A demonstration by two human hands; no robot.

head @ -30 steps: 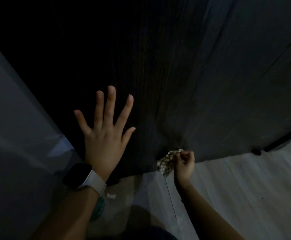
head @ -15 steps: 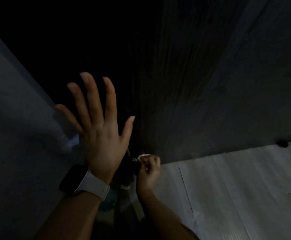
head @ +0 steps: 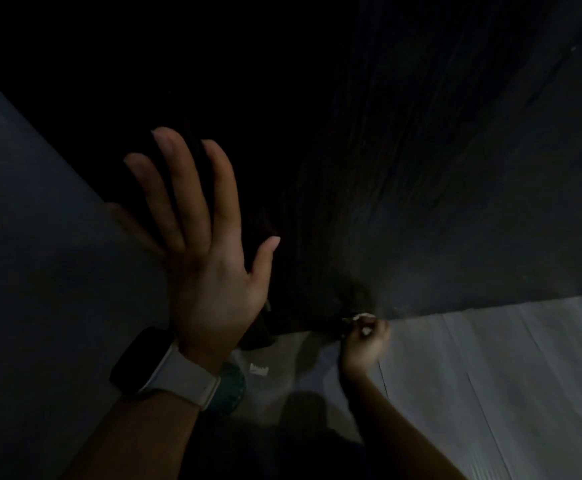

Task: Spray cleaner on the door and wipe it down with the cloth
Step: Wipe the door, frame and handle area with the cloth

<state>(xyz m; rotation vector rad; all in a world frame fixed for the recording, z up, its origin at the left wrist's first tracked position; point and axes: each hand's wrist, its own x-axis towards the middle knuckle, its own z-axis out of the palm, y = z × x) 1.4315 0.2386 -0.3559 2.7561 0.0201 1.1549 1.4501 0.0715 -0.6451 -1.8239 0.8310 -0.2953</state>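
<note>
At the foot of the door: the cloth [head: 358,318], only a pale scrap visible, against the lower edge of the dark door [head: 404,188]
Right hand [head: 364,342]: fingers curled around the cloth; blurred
Left hand [head: 201,251]: fingers spread wide, raised before the door; touching or not, I cannot tell
Left wrist: a watch [head: 165,367] with pale strap
Below: grey plank floor [head: 490,375]

Dark wood-grain door [head: 404,188], upright, dimly lit. Pale cloth [head: 358,319] bunched small at door's bottom edge, mostly hidden, just above pale plank floor [head: 490,375].
</note>
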